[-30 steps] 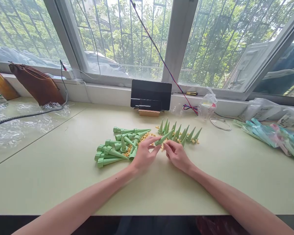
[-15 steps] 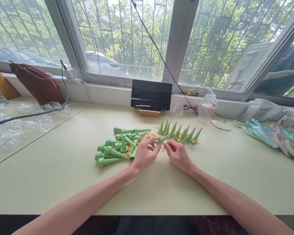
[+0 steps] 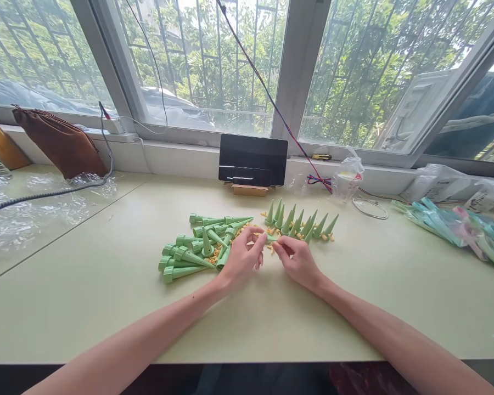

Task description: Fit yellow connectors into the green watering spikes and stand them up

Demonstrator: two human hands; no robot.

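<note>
A green cone is held above the desk, between the two hands and close to the front of the upright row. The cone is gripped at one end by the thumb and fingers of the left hand. The remaining fingers of this hand are loosely curled. The thumb and forefinger of the right hand are set narrowly together at the opposite end of the cone. Whether the cone itself or a small yellow part is pinched there cannot be told, as the contact point is covered by the fingers.

To the right of the cone, a group of upright cones is arranged on the desk, points directed upward. Small yellow parts are scattered about their bases. To the left, beside the left hand, a pile of cones with ribbed collars is laid flat in overlapping order. One single cone is stood upright among them, and further yellow parts are spread between the pile and the left hand.

Behind the cones, a black tablet is propped on a brown stand near the window sill. A bundled red and blue cable and a tied plastic bag are located to its right. A brown pouch is placed at the far left.
</note>
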